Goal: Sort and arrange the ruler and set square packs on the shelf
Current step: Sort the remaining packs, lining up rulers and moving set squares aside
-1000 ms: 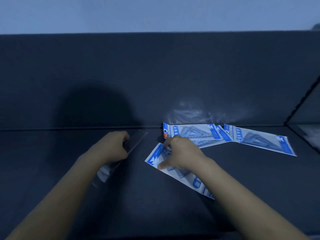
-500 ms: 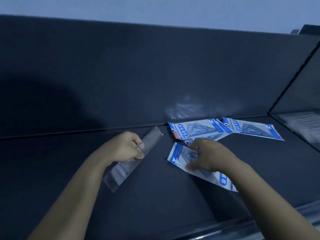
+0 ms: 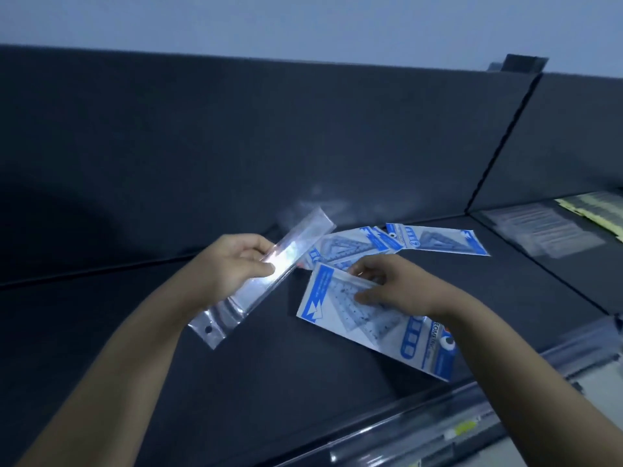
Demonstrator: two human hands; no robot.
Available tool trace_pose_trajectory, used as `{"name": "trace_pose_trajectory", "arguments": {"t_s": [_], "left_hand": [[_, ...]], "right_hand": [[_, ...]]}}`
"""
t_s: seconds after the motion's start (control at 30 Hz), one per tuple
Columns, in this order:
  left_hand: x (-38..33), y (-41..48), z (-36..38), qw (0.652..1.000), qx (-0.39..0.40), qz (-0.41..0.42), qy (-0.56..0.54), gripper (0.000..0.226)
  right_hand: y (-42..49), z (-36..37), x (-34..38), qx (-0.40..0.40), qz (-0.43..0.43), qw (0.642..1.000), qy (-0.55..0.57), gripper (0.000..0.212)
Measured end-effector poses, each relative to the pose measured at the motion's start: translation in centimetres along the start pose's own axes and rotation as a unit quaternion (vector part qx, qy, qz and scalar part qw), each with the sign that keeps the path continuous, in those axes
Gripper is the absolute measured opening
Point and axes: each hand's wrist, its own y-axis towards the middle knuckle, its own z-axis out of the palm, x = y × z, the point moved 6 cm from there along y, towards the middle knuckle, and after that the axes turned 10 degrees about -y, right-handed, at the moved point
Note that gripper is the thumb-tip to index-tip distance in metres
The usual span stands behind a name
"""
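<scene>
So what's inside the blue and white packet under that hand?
A clear triangular set square shows through the blue-and-white plastic pack. The right hand covers part, so anything else inside is hidden.

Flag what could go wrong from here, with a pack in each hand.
1. The left hand grips the glossy ruler pack only around its middle, tilted, both ends free; it may slip.
2. The set square pack gripped by the right hand reaches close to the front edge of the shelf; let go, it might slide off.
3. The ruler pack's far end hangs near the overlapping packs at the back and could knock them askew.
</scene>
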Motion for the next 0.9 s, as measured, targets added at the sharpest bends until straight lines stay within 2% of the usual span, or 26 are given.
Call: {"name": "trace_pose_trajectory", "arguments": {"t_s": [0.13,0.23,0.6,0.73,0.9], "left_hand": [[-3.8,1.1,4.3,0.999,-0.004,0.045,0.020,0.012],[-6.7,2.4,9.5,0.996,-0.004,0.083,0.018,0.016],[-9.5,10.8,38.1,0.990,0.036,0.122,0.054,0.009],[-10.6,14.8,45.2,0.988,0.032,0.120,0.090,0.013],[-11.2,20.5,51.1,0.983,0.053,0.108,0.138,0.018]], "right_hand": [[-2.9,-5.7,-2.6,-0.065,-0.021,0.998,-0.002,0.017],[-6.1,-9.2,-7.0,-0.073,-0.006,0.997,0.019,0.017],[-16.0,-18.9,-28.6,-0.067,0.029,0.997,-0.015,0.017],[-17.7,-22.7,-34.6,-0.117,0.063,0.990,0.036,0.018],[-18.0,-25.9,-40.1,-0.136,0.099,0.979,0.112,0.020]]}}
